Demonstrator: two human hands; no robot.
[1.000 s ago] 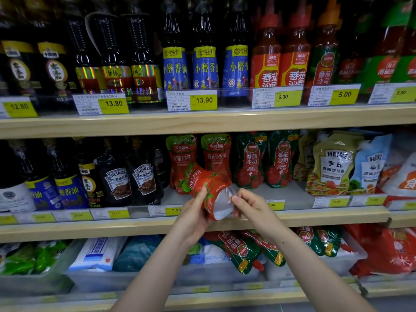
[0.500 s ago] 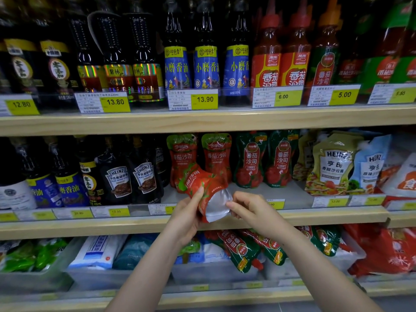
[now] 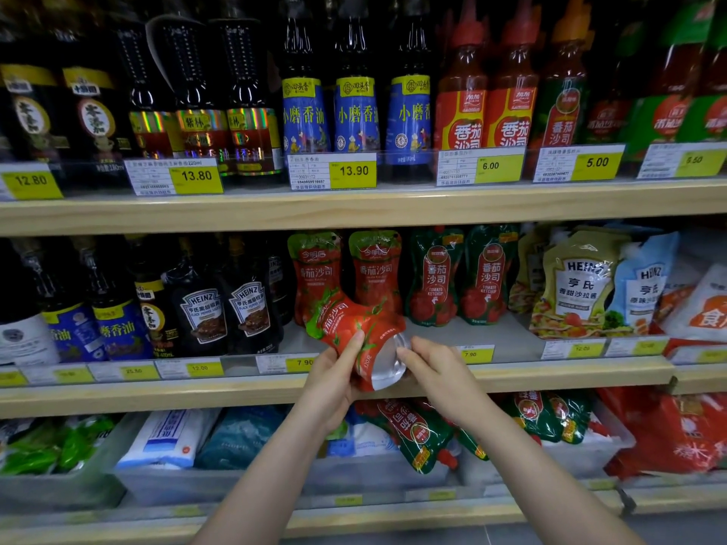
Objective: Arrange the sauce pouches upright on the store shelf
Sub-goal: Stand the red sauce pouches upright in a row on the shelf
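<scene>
A red tomato sauce pouch lies tilted at the front of the middle shelf, its silver bottom turned toward me. My left hand grips its lower left side with the thumb on the front. My right hand pinches the silver base from the right. Behind it two matching red pouches stand upright, and two green ketchup pouches stand upright to their right.
Dark Heinz sauce bottles stand left of the pouches, Heinz salad dressing pouches to the right. The top shelf holds oil and ketchup bottles. On the bottom shelf grey bins hold loose pouches and bags.
Both hands have lifted the tilted red pouch slightly up and back toward the standing red pouches. The grip is the same.
</scene>
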